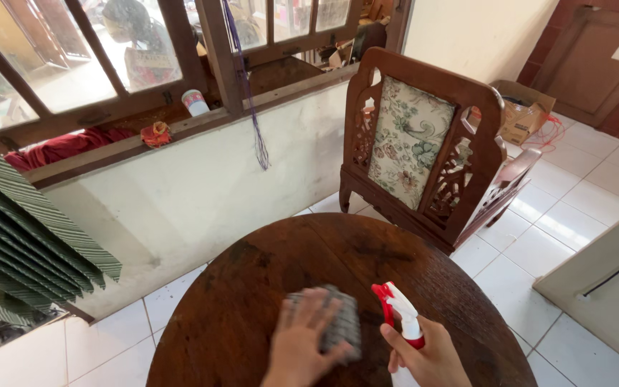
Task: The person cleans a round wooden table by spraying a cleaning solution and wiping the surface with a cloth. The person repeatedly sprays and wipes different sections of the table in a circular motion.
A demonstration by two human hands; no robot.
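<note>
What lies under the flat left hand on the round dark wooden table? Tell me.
A grey checked cloth lies under the left hand, pressed onto the round dark wooden table. The wood beneath the cloth is covered.

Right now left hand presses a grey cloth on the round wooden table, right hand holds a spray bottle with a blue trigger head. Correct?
Not quite. In the head view the left hand does press the grey cloth on the round wooden table, and the right hand does hold the spray bottle, but its trigger head is red and white, not blue.
</note>
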